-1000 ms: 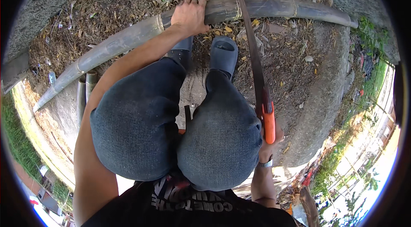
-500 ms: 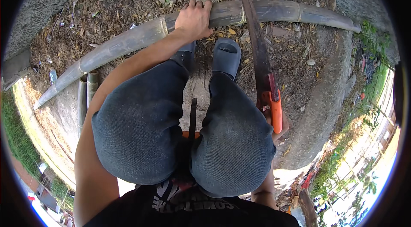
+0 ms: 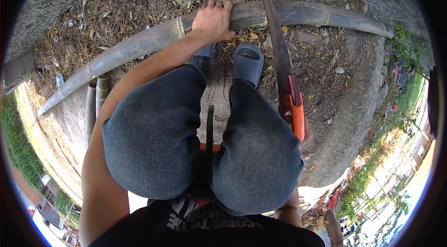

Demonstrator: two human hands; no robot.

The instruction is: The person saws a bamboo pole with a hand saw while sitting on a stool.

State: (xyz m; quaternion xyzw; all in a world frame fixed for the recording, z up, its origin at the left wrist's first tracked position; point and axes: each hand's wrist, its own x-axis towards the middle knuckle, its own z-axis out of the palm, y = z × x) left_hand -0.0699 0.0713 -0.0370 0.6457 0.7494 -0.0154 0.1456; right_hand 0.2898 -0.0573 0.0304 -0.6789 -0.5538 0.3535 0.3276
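A thick grey-green bamboo pole lies across the ground in front of my feet, bowed by the lens. My left hand is wrapped over the pole left of its middle, fingers curled over the far side. By my right knee, my right hand grips the orange handle of a hand saw, partly hidden behind the handle and knee. The saw's dark, rusty-looking blade points away from me and crosses over the pole near a pale joint ring. Whether its teeth touch the bamboo I cannot make out.
Grey slides are on my feet, close behind the pole. Two shorter bamboo pieces lie at the left under the pole. Dry leaves cover the soil, concrete blocks stand at far left and far right, and green plants grow beside the pole's right end.
My right hand and the saw have shifted slightly away from me along the blade's line. My left hand stays on the pole; the whole view has tilted a little.
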